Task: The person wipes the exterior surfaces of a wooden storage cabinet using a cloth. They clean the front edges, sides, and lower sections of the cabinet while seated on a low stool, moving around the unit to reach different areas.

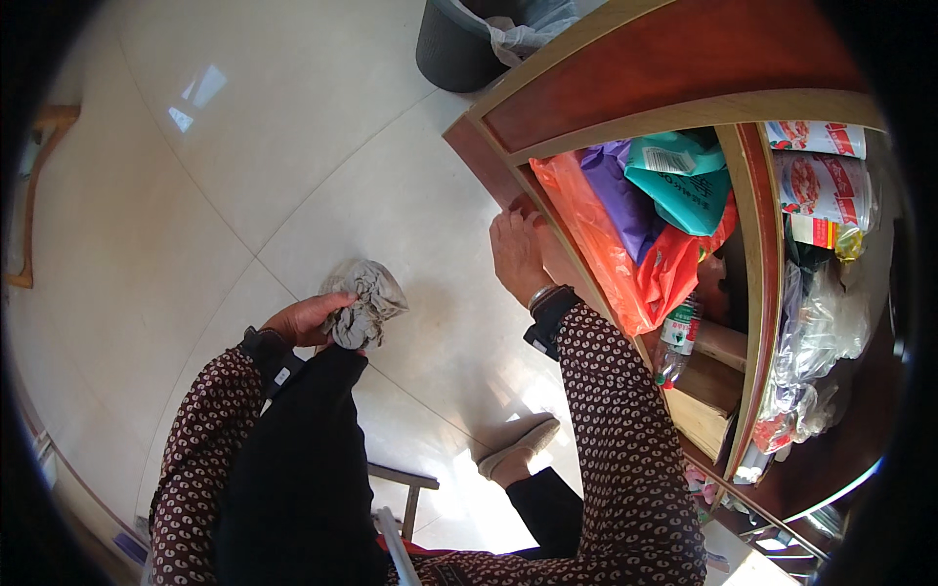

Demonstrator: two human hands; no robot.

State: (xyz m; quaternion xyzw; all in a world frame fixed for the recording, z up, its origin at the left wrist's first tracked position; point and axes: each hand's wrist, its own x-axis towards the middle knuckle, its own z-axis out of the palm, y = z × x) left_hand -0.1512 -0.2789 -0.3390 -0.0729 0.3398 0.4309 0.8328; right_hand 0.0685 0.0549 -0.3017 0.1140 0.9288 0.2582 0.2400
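My left hand (304,319) grips a crumpled grey cloth (366,300) above my knee, over the tiled floor. With its fingertips at the base of a reddish-brown wooden cabinet (546,245), my right hand (519,253) holds nothing that I can see; its fingertips are partly in shade. Beside it, the cabinet's lower compartment holds an orange-red plastic bag (601,249), a purple bag (615,190) and a teal bag with writing (681,183). A plastic bottle with a red cap (676,337) lies just below these bags.
A dark waste bin (458,47) with a plastic liner stands past the cabinet's far end. Labelled cans (821,187) and clear plastic bags (828,329) fill the shelf at right. A wooden furniture leg (33,212) shows at far left, and a stool frame (410,480) is below me.
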